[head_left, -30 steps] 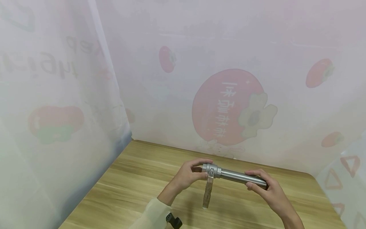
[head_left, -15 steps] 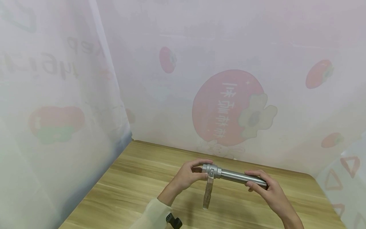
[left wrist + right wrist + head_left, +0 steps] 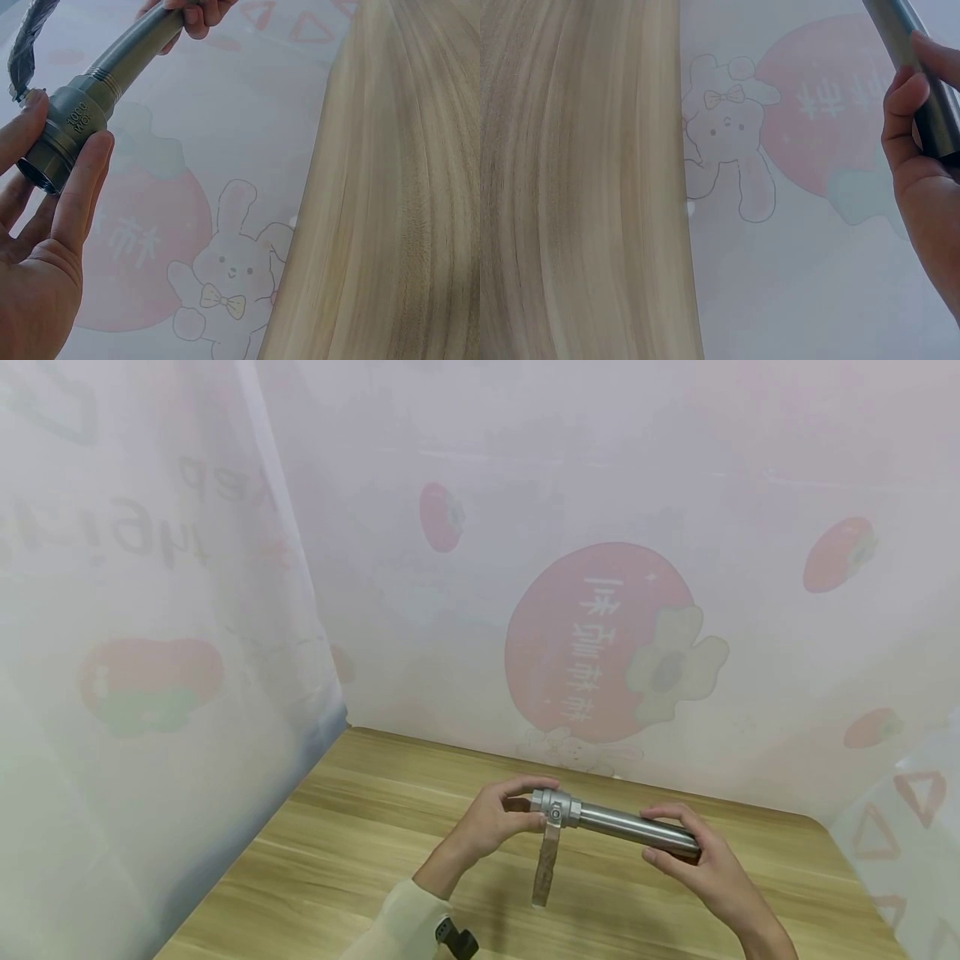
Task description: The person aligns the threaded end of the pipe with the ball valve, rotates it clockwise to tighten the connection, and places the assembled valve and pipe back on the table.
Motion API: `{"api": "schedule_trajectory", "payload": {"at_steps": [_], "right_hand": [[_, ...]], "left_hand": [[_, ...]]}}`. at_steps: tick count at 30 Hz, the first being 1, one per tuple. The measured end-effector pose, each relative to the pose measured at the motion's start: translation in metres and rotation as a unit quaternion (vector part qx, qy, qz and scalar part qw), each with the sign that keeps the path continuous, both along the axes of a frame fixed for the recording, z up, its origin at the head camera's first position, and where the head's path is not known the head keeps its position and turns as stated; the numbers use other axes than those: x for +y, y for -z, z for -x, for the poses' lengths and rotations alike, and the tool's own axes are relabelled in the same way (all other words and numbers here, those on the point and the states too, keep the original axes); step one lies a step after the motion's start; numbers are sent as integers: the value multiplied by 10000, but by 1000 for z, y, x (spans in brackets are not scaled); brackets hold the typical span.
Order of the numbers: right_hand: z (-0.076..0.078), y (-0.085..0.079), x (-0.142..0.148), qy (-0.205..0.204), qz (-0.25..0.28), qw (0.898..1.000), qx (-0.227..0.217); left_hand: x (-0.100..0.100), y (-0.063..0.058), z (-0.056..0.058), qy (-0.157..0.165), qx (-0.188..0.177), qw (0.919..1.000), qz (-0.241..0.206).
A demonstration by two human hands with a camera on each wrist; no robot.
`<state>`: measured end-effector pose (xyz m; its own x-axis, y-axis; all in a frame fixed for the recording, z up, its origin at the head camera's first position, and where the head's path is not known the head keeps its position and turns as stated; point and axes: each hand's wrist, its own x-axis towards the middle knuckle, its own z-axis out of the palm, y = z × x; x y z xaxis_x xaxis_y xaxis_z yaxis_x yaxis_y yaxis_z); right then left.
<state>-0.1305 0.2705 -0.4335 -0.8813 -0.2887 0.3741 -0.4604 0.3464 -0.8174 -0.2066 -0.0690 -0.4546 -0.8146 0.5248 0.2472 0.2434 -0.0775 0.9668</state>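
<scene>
A steel ball valve (image 3: 557, 807) with a long lever handle (image 3: 546, 865) is joined to a straight steel pipe (image 3: 624, 825). My left hand (image 3: 491, 818) grips the valve body at its open end, thumb on the near side and fingers on the far side. The lever hangs toward me and looks wrapped in a crinkled covering. My right hand (image 3: 708, 860) holds the pipe's far right end between thumb and fingers. In the left wrist view, threads show where the pipe (image 3: 142, 45) enters the valve (image 3: 71, 124), and raised lettering marks the body.
Beneath the hands lies a wood-grain table (image 3: 360, 802). Pale curtains (image 3: 420, 652) printed with red fruit rise behind it and at both sides. A black device (image 3: 456, 938) is strapped at the left wrist by the cream sleeve (image 3: 401, 922).
The right thumb and fingers have shifted slightly on the pipe's end, the thumb moving a little left and down. The left hand and valve stay almost in place.
</scene>
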Motion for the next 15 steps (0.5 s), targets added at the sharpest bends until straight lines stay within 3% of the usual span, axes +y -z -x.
{"api": "schedule_trajectory", "payload": {"at_steps": [15], "right_hand": [[0,1,1,-190,149,9995,204]], "left_hand": [[1,-1,0,-64,4,10000,15]]}}
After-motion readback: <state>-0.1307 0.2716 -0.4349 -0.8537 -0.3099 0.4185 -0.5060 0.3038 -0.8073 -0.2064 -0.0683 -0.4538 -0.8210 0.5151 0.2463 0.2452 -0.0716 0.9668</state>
